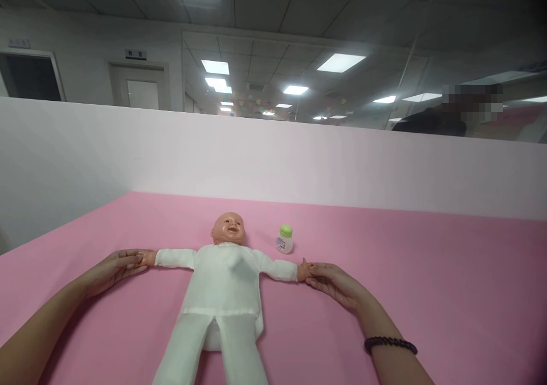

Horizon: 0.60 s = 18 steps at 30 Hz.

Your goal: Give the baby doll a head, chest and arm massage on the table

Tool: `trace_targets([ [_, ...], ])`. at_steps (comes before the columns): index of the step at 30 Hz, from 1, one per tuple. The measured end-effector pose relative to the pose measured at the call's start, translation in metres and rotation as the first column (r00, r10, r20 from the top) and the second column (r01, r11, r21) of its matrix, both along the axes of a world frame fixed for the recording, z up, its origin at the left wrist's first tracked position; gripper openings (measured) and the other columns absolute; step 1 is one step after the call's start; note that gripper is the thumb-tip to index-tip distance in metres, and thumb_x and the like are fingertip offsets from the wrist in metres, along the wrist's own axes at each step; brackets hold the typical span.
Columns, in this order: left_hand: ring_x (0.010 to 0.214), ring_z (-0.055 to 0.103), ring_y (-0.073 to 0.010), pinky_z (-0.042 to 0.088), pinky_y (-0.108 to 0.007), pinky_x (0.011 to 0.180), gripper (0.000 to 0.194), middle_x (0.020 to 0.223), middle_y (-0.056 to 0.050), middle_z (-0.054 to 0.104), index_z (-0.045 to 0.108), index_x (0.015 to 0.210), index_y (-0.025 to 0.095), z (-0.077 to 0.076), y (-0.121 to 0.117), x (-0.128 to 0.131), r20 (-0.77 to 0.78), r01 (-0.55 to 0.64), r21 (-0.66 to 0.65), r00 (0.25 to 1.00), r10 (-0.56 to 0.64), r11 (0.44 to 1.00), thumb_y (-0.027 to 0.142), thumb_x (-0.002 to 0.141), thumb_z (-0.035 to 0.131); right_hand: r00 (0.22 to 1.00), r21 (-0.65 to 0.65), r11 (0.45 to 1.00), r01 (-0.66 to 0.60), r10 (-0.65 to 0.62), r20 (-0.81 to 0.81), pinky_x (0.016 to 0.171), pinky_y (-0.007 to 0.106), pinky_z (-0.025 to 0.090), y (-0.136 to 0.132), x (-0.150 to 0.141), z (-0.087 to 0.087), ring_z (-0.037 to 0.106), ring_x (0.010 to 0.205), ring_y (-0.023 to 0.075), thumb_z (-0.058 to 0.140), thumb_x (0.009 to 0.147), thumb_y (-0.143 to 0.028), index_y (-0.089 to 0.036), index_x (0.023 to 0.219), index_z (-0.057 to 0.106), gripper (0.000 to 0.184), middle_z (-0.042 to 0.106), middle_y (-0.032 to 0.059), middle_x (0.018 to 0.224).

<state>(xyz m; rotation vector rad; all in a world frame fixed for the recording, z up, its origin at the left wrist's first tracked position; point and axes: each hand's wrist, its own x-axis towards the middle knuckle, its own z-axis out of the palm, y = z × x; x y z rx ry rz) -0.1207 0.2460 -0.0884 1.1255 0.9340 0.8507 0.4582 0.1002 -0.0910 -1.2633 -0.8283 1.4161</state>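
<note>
On a pink padded-looking table (448, 271), a bald, smiling baby doll (224, 282) in a white long-sleeved top and trousers, face up, with head toward the low white wall (299, 168) and legs toward the wearer, lower ends cut off by the bottom edge of view. Both doll arms already extended, out to the sides and nearly level with the shoulders. At the far left, the left hand (113, 268) with a narrow grip, fingers closed lightly around one small doll hand (148, 258); at the right, the right hand (335, 282), dark twisted bracelet (390, 344) on the wrist, with a similarly narrow grip on the other doll hand (303, 270). Legs slightly apart, untouched by either hand; clothing on, top reaching over the waist of the trousers. Beside the doll's head, above the arm on the right, a small labelled bottle (284, 241), upright, green cap (286, 230) on, apart from both hands. In terms of progress, arms spread and both ends held; anything further impossible to tell from this single view. Beyond the wall, a closed-looking door (143, 91), bright ceiling lights (341, 62) and, at far right, a person in dark clothing (431, 121), face obscured
</note>
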Motion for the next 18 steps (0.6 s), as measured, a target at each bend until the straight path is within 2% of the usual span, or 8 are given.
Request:
trace_targets([
  [6,0.125,0.059,-0.0312,0.048,-0.036,0.108,0.055,0.127,-0.011,0.068,0.068,0.122,0.013,0.001,-0.001,0.001,-0.013,-0.001,0.007,1.000,0.001,1.000,0.032,0.072,0.082,1.000,-0.014,1.000,0.016,-0.016,0.011,0.085,0.020,0.059,0.000,-0.001,0.002,0.068,0.084,0.0140,0.081,0.074,-0.019,-0.007,0.096,0.074,0.026,0.071,0.0108,0.097],
  [12,0.124,0.060,-0.0313,0.051,-0.038,0.106,0.061,0.128,-0.012,0.068,0.066,0.125,0.016,0.008,-0.010,0.010,-0.051,-0.001,0.025,0.999,0.003,1.000,0.037,0.071,0.084,0.999,0.008,1.000,-0.006,0.006,0.040,0.090,0.021,0.057,0.004,0.001,-0.004,0.068,0.095,0.0159,0.086,0.069,-0.023,-0.010,0.102,0.073,0.037,0.071,0.0119,0.106],
  [14,0.120,0.062,-0.0331,0.054,-0.041,0.102,0.061,0.124,-0.014,0.069,0.066,0.123,0.017,0.007,-0.009,0.013,-0.066,-0.029,0.023,0.997,0.030,0.999,0.038,0.069,0.085,0.998,0.035,0.999,0.031,-0.032,0.049,0.087,0.021,0.058,0.006,0.000,-0.006,0.068,0.093,0.0154,0.088,0.066,-0.023,-0.012,0.105,0.073,0.043,0.071,0.0105,0.105],
  [18,0.114,0.066,-0.0316,0.059,-0.036,0.094,0.054,0.121,-0.015,0.070,0.069,0.115,0.018,0.003,0.000,0.018,-0.049,-0.114,0.043,0.992,0.116,0.993,0.041,0.069,0.084,0.991,0.124,0.986,0.114,-0.122,0.053,0.070,0.019,0.057,0.011,-0.009,-0.004,0.063,0.074,0.0110,0.089,0.065,-0.030,-0.014,0.103,0.073,0.045,0.070,0.0057,0.091],
])
